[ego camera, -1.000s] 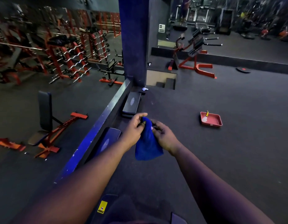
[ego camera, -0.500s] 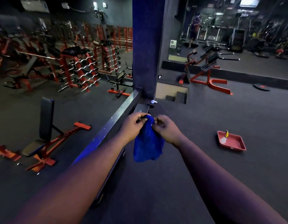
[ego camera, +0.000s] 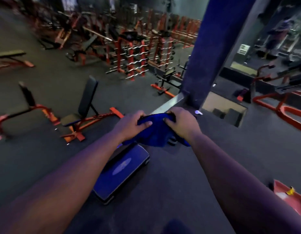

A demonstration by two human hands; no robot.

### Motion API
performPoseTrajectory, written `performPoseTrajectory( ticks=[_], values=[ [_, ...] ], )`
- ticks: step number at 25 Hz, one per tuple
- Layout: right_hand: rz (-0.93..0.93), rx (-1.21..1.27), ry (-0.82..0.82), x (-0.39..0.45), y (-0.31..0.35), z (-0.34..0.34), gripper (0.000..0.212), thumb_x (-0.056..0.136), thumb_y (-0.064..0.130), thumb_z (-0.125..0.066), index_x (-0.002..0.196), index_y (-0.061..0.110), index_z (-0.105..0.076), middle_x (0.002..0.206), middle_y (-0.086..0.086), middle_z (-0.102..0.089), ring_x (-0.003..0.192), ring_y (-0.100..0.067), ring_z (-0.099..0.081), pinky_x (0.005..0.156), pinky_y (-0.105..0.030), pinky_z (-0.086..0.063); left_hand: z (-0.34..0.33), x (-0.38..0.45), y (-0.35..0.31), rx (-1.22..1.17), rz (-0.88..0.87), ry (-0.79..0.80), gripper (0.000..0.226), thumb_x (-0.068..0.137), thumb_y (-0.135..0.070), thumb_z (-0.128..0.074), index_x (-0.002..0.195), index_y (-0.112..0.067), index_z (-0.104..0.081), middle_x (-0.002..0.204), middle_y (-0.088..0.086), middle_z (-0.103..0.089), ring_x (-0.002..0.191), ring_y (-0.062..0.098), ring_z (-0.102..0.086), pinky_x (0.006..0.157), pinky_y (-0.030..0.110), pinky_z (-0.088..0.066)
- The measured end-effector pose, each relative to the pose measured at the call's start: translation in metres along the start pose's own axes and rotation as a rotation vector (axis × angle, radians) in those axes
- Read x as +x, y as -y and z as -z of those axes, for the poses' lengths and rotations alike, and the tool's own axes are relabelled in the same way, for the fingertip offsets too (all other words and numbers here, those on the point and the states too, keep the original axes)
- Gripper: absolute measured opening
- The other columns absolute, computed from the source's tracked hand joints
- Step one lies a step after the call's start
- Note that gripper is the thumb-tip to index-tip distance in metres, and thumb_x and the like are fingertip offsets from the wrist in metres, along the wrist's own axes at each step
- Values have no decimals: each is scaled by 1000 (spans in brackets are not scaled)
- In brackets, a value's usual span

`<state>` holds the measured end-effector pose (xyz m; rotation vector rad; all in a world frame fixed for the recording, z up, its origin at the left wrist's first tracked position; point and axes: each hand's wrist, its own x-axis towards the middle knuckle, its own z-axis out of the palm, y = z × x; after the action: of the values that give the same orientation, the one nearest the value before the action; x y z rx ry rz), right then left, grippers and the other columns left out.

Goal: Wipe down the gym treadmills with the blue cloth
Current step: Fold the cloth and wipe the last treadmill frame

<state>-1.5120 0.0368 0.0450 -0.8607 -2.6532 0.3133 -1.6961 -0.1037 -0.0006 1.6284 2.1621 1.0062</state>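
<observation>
The blue cloth (ego camera: 154, 132) is stretched between both hands at chest height in front of me. My left hand (ego camera: 132, 124) grips its left edge, my right hand (ego camera: 179, 123) grips its right edge, and the rest hangs down between my wrists. No treadmill is clearly visible close by; some dim machines show far off at the upper right, in a mirror or beyond the pillar.
A blue aerobic step (ego camera: 121, 171) lies on the dark floor just below my arms. A blue pillar (ego camera: 212, 51) stands ahead, a red tray (ego camera: 288, 198) at lower right, an orange-framed bench (ego camera: 82, 115) and barbell racks (ego camera: 136, 59) to the left.
The view has swung left and tilted. My hands have moved apart and spread the cloth wider, from a bunched hanging fold to a stretched band.
</observation>
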Motion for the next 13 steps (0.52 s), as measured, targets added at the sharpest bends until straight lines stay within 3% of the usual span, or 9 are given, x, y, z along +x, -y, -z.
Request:
performPoseTrajectory(
  ticks=[2,7,9,11,13],
  values=[
    [22,-32,40,30,4,-19,29,84,49,-67,90,22,-58,91,-2,-65,85,-24,-62,66,-34,-47,13,-4,34,171,64,14,32,90,-58,-60,101,-28,-61,95,-3,-68,88,18,-64,76,36,-51],
    [111,-84,289,112,22,-84,49,80,73,-61,79,25,-51,75,3,-52,76,-23,-55,63,-31,-42,39,-31,101,362,405,23,46,90,-65,-49,102,-22,-63,103,4,-68,98,24,-63,80,37,-51],
    [252,-196,473,146,31,-115,57,76,80,-58,80,24,-53,82,1,-57,82,-25,-58,68,-33,-48,52,-52,122,298,606,-127,51,90,-67,-44,101,-22,-63,102,4,-68,99,26,-63,82,37,-51],
    [405,-300,645,171,40,-145,54,78,75,-61,85,22,-59,91,-2,-63,88,-25,-61,69,-32,-47,58,-75,134,236,811,-321,37,95,-53,-54,89,-16,-59,89,7,-62,91,30,-62,73,35,-46],
    [514,-162,804,181,58,-176,46,84,63,-64,77,18,-58,82,0,-62,81,-22,-61,61,-30,-40,51,-101,137,199,988,-529,35,94,-46,-61,86,-11,-61,79,6,-59,82,30,-61,65,34,-39]
  ],
)
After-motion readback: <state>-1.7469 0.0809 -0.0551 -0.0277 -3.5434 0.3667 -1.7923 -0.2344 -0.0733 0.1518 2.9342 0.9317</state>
